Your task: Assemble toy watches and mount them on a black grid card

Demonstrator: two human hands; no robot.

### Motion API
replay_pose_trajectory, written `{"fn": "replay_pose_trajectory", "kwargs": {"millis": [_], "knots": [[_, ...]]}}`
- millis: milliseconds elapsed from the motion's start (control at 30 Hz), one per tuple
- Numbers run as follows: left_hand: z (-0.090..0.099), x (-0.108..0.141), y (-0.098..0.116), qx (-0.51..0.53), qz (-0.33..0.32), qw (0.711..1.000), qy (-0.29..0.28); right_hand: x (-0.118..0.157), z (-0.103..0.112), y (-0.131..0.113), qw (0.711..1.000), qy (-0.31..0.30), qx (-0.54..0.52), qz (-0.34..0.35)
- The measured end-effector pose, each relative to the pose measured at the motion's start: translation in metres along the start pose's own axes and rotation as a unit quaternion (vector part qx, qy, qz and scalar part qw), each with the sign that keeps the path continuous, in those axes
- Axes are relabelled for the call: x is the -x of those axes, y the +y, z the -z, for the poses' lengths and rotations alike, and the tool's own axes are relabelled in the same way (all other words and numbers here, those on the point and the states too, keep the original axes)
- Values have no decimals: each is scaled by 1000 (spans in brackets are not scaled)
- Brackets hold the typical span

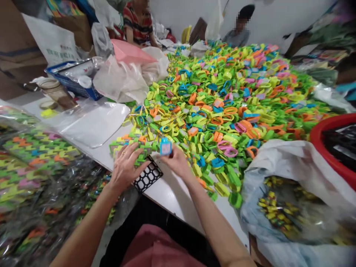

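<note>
Near counter (169, 193) edge: left hand (125, 165) pressed flat on black grid tray (147, 174) and green pieces (133, 146), fingers spread. Right hand (175, 161) pinches blue piece (165, 146). Packed bags (36, 155) at left; big loose pile (236, 92) beyond, mostly unsorted.

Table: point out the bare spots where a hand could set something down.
Bare table shows below the black grid tray, in front of the left hand and right hand. A clear plastic sheet lies flat at left. The pile of coloured plastic pieces crowds the rest; a white bag blocks the right.
</note>
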State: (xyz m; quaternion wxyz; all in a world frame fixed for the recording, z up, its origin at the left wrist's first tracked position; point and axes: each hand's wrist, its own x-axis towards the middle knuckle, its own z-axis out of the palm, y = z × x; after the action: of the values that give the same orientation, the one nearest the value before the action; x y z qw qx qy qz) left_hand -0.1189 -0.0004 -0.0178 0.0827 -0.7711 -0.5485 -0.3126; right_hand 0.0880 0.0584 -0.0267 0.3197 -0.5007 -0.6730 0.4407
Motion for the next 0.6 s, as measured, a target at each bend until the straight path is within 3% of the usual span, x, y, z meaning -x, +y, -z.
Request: {"fn": "replay_pose_trajectory", "kwargs": {"millis": [100, 200, 400, 500, 600], "knots": [[3, -2, 3, -20, 4, 998, -65, 32, -40, 24, 991, -36, -117, -51], [6, -2, 4, -13, -2, 995, -103, 26, -65, 36, 993, -27, -107, -42], [10, 0, 0, 1, -17, 994, -109, 2, -63, 19, 996, -74, 49, 1], [9, -8, 4, -15, 2, 993, -120, -1, -66, 3, 975, -116, 190, 26], [7, -16, 9, -53, 17, 992, -110, 3, -74, -8, 962, -124, 241, 25]]}}
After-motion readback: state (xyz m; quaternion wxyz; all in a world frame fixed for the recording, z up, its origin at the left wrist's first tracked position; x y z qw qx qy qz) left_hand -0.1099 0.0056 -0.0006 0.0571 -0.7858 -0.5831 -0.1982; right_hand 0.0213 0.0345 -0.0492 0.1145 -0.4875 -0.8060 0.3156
